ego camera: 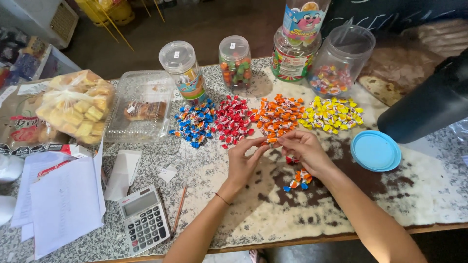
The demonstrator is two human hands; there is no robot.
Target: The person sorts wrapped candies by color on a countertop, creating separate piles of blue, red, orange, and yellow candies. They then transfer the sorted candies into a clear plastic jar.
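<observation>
Both bare forearms reach forward and converge. The left hand (242,161) and right hand (303,150) meet fingertip to fingertip, fingers pinched together; a thin band circles the left wrist.

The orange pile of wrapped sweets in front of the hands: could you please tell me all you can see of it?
The orange pile is a loose heap of small sweets in glossy orange-and-white twist wrappers. It lies flat on the speckled counter, third in a row, between the red pile and the yellow pile. Its near edge meets the left hand and right hand, whose fingertips pinch one orange sweet.
</observation>
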